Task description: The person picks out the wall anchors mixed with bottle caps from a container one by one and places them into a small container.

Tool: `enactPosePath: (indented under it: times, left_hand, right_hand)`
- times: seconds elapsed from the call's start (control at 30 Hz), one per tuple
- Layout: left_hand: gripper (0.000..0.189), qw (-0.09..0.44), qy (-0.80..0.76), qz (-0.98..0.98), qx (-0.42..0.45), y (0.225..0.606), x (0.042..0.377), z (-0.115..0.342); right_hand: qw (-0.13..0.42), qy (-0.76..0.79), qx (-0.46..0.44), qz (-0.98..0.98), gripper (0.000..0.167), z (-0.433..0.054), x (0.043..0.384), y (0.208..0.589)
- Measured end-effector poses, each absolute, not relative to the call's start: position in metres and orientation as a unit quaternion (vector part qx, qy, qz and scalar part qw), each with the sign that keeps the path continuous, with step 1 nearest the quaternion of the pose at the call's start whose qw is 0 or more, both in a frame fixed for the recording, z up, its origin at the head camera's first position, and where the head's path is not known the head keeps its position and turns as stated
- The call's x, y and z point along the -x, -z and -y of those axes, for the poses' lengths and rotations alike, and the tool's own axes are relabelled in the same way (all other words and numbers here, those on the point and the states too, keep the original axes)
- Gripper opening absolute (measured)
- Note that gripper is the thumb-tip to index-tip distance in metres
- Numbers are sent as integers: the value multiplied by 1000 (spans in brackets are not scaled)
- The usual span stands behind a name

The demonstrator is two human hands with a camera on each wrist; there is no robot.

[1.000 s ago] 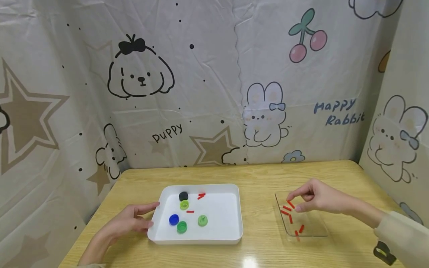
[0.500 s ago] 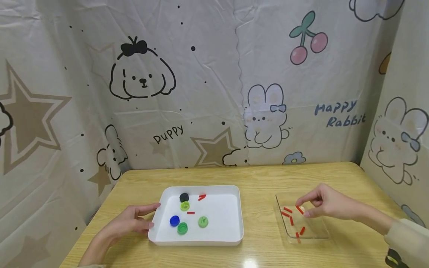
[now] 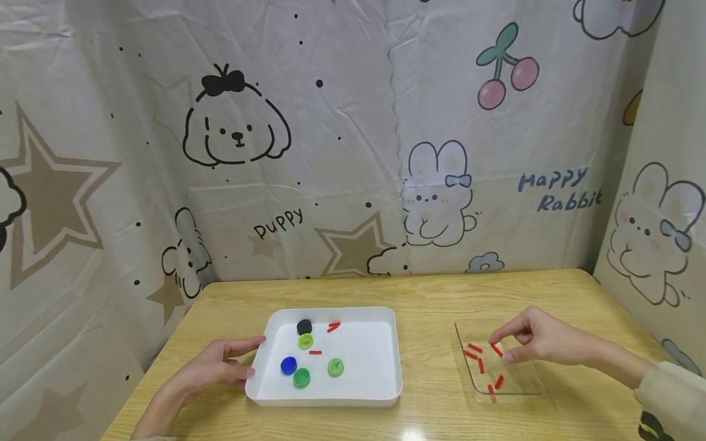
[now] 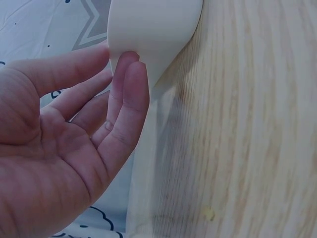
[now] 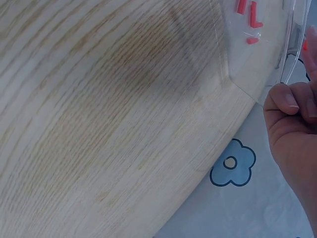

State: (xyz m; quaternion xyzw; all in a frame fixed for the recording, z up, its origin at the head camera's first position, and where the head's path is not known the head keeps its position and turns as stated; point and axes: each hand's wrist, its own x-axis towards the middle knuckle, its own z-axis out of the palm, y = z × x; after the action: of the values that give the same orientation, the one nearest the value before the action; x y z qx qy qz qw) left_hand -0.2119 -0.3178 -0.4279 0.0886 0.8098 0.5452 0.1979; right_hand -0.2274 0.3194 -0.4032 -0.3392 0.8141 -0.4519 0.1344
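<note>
My left hand (image 3: 217, 361) touches the left wall of the white tray (image 3: 377, 392) with its fingertips. In the left wrist view, its fingers (image 4: 133, 89) rest against the outside of that wall. Over the clear plastic box (image 3: 513, 392), my right hand (image 3: 546, 337) pinches a small red stick (image 3: 496, 350) between thumb and index finger. Several more red sticks (image 3: 481, 365) lie in the box. Inside the white tray are a black cap (image 3: 304, 327), a yellow-green cap (image 3: 306, 341), a blue cap (image 3: 288, 365), a green cap (image 3: 301, 378), a light green cap (image 3: 335, 367) and a few red sticks (image 3: 315, 353).
Both containers stand on a wood-grain table (image 3: 430, 306), with a strip of tabletop between them. A patterned cloth (image 3: 347, 153) hangs behind the table and along its sides.
My right hand has moved slightly to the right with the red stick in its pinch, then nearly stopped. The left hand keeps its place at the tray. The whole view has shifted slightly.
</note>
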Motion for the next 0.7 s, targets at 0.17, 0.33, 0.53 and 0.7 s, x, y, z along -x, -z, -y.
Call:
enactPosePath:
  times: [0.17,0.33,0.53,0.7]
  left_hand:
    - [70,196,-543,-812,-88,427,211,318]
    - [71,200,-540,-814,-80,426,212,317]
    - [72,206,-547,-807,-82,426,212,317]
    - [71,205,-545,-809,-82,426,211,317]
  right_hand:
    - [138,447,343,-814,31,-320,229,404]
    - [134,431,337,-826,35,-321,230,401]
    - [132,413,323,-841,34,-313,232,386]
    - [127,395,319,-852,29,-300,233,376]
